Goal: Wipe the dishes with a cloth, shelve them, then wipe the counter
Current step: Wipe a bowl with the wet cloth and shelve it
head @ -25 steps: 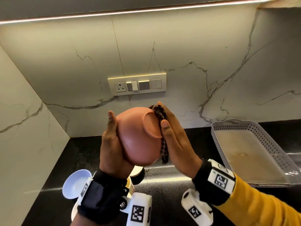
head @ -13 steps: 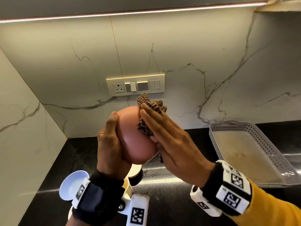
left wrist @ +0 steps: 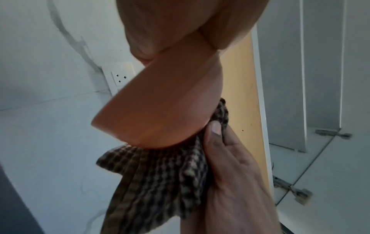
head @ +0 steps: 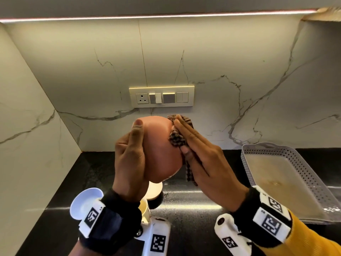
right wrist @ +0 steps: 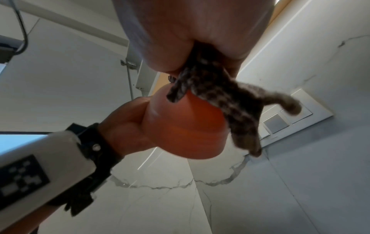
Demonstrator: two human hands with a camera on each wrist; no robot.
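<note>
The bowl [head: 162, 150] is up in the air over the counter [head: 193, 200], base turned right, gripped by the left hand [head: 131, 159]. The right hand [head: 206, 163] presses the cloth [head: 177, 139] to the base, fingers straight and together. Only the left wrist view shows its thumb [left wrist: 215, 128] pinning cloth under the bowl, and the right wrist view shows a loose, blurred tail. A second ago the base showed bare; now cloth covers it.

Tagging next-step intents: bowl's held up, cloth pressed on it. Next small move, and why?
Probably rotate the bowl slightly in the left hand, so the cloth under the right hand meets a fresh patch; it covers only one side now.
</note>
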